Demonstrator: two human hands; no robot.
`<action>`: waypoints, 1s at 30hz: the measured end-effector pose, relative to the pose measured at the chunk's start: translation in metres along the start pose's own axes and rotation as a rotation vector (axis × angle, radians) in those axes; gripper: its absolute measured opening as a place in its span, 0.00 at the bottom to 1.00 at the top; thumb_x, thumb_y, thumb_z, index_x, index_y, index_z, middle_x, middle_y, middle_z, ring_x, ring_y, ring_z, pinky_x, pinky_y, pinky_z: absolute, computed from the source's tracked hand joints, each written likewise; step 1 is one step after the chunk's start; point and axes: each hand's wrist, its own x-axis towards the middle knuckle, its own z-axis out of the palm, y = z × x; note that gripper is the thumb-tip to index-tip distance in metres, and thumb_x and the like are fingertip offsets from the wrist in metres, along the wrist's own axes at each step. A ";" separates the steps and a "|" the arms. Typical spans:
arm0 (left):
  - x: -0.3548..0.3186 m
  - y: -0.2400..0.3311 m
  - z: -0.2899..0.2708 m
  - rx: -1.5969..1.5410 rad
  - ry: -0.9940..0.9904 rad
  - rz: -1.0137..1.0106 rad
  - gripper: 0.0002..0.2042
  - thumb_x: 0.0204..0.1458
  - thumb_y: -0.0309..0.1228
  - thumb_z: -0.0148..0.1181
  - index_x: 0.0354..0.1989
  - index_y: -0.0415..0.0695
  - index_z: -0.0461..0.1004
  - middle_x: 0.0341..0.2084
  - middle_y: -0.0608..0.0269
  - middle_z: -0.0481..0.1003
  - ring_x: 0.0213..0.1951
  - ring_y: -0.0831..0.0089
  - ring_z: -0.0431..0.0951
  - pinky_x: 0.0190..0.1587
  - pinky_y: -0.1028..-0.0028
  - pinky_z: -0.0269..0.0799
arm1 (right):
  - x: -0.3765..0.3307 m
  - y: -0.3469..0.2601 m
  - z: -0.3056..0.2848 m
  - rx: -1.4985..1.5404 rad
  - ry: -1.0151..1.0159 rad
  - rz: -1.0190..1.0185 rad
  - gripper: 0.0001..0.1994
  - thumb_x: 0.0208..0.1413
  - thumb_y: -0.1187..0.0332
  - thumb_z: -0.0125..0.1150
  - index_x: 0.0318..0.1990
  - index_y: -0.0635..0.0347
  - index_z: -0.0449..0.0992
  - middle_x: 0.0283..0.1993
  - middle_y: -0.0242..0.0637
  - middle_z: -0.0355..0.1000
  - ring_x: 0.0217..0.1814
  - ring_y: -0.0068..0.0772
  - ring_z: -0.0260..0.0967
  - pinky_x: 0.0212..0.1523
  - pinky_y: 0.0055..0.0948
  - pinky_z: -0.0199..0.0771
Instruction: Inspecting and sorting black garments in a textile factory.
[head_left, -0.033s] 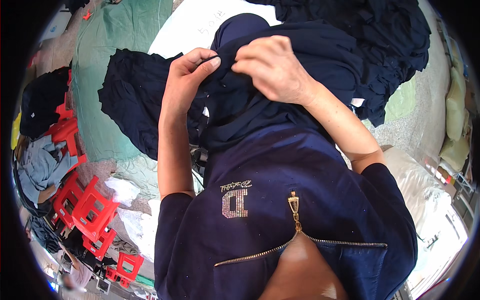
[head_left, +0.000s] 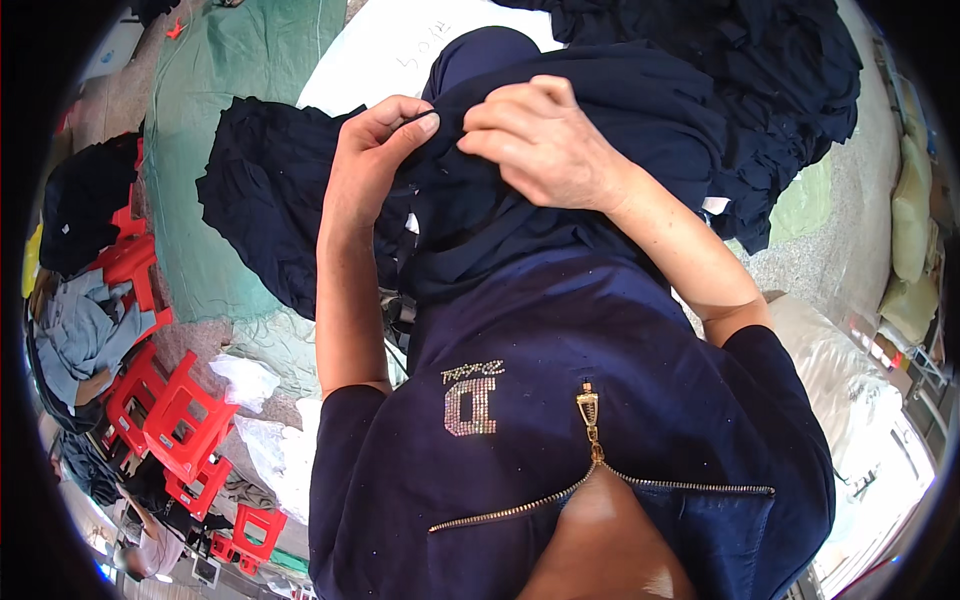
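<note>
A dark navy garment (head_left: 640, 95) is bunched across my lap, its cloth spreading to both sides. My left hand (head_left: 385, 135) pinches an edge of this cloth between thumb and forefinger. Just to the right, my right hand (head_left: 535, 140) hovers close over the same cloth with its fingers curled and the fingertips together. Whatever those fingertips hold, if anything, is too small to make out. Small white tags or scraps (head_left: 412, 223) show among the folds near my left wrist.
More dark cloth (head_left: 790, 60) is heaped at the far right. A white sheet with handwriting (head_left: 370, 60) lies beyond the garment. Green sheeting (head_left: 215, 200) covers floor on the left, beside red plastic stools (head_left: 190, 420) and white plastic bags (head_left: 275, 455). Pale sacks (head_left: 910, 215) line the right.
My right hand has shifted slightly left and down, nearer the cloth, and its fingers look sharper. My left hand keeps its pinch in the same place.
</note>
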 end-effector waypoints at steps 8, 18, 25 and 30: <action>0.007 -0.015 -0.009 -0.140 0.002 -0.107 0.05 0.58 0.29 0.60 0.35 0.40 0.78 0.26 0.75 0.74 0.27 0.87 0.70 0.31 0.83 0.65 | 0.006 -0.011 0.036 -0.050 -0.048 -0.165 0.09 0.55 0.71 0.60 0.43 0.53 0.78 0.45 0.31 0.74 0.48 0.25 0.72 0.57 0.33 0.65; -0.014 -0.003 -0.001 -0.264 -0.070 -0.009 0.05 0.55 0.23 0.61 0.37 0.36 0.80 0.30 0.70 0.78 0.35 0.84 0.74 0.44 0.82 0.67 | 0.012 -0.024 0.009 0.507 0.179 0.358 0.14 0.51 0.82 0.61 0.46 0.61 0.78 0.39 0.37 0.73 0.39 0.37 0.76 0.38 0.30 0.77; -0.023 0.004 0.008 -0.302 -0.026 -0.056 0.05 0.55 0.24 0.61 0.37 0.36 0.80 0.32 0.69 0.78 0.36 0.83 0.74 0.45 0.81 0.67 | 0.006 -0.023 0.007 0.469 0.164 0.259 0.09 0.52 0.80 0.61 0.41 0.61 0.75 0.37 0.36 0.74 0.36 0.38 0.76 0.35 0.31 0.78; -0.023 0.003 0.007 -0.258 -0.041 -0.055 0.05 0.56 0.24 0.61 0.37 0.36 0.79 0.31 0.70 0.77 0.36 0.83 0.73 0.46 0.81 0.66 | 0.004 -0.022 0.005 0.514 0.143 0.229 0.08 0.52 0.79 0.64 0.40 0.60 0.75 0.35 0.36 0.72 0.33 0.38 0.76 0.31 0.31 0.77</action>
